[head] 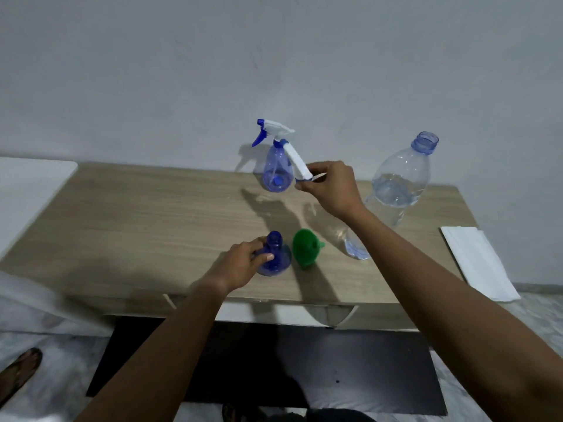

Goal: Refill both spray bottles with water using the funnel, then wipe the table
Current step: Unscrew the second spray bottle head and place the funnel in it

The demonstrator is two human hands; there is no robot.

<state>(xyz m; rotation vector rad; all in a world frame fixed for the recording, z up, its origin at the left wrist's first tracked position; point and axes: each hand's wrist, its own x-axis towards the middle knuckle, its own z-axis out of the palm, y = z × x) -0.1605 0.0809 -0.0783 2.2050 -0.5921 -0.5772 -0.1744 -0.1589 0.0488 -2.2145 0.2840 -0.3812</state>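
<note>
Left hand: the left hand (243, 261) has its fingers curled round the neck of the open spray bottle (278, 258), which stands without a head near the front edge of the wooden table (152, 223).
Funnel: the green funnel (304, 246) lies on its side just right of that bottle.
Cloth: a folded white cloth (478, 263) lies at the table's right end.
Right hand: the right hand (330, 187) is raised above the table and pinches the detached spray head (297, 161) by one end.
Far bottle: the second spray bottle (277, 172) stands at the back by the wall, trigger head on.
Water: the uncapped water bottle (399, 181), partly full, is at the back right.
</note>
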